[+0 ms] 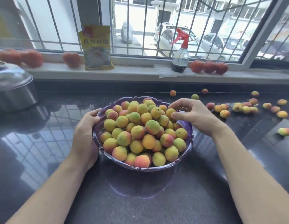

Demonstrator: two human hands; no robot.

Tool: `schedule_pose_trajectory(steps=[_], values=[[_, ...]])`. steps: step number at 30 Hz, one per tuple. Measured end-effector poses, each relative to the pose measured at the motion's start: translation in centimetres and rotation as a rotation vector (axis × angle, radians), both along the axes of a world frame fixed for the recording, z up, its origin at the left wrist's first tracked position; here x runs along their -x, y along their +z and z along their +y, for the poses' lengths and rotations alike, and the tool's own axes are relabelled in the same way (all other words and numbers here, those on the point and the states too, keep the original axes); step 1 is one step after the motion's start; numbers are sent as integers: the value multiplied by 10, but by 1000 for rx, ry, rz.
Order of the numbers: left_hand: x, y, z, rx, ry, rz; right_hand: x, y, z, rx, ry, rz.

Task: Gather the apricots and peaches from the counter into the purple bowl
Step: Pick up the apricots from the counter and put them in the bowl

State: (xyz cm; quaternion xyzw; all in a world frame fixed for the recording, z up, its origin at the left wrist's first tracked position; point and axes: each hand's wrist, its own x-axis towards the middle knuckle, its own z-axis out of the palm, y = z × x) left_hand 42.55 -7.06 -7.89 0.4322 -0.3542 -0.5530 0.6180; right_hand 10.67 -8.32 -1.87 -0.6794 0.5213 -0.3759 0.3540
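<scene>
Head camera looks down on the purple bowl (191,136), heaped with apricots near the counter's (43,143) front edge. Left hand (85,135) grips the bowl's left rim, fingers curled round it. Right hand (194,115) pinches one apricot (169,112) at the pile's far right. Loose fruit (244,109) lies scattered toward the counter's right edge.

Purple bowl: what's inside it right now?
The purple bowl holds a heap of apricots and peaches piled above its rim. The right hand covers a few at the far right edge; the lower layers and the bowl's bottom are hidden.
</scene>
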Motion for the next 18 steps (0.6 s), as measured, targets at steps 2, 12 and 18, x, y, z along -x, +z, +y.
schedule_pose_trajectory(steps=[2,12,18], values=[[0,1,0,-3,1,-1,-4,1,0,23,-37,23],[0,2,0,-4,10,34,-6,-2,-8,59,-82,59],[0,1,1,1,17,30,-2,-4,-9,15,-69,45]])
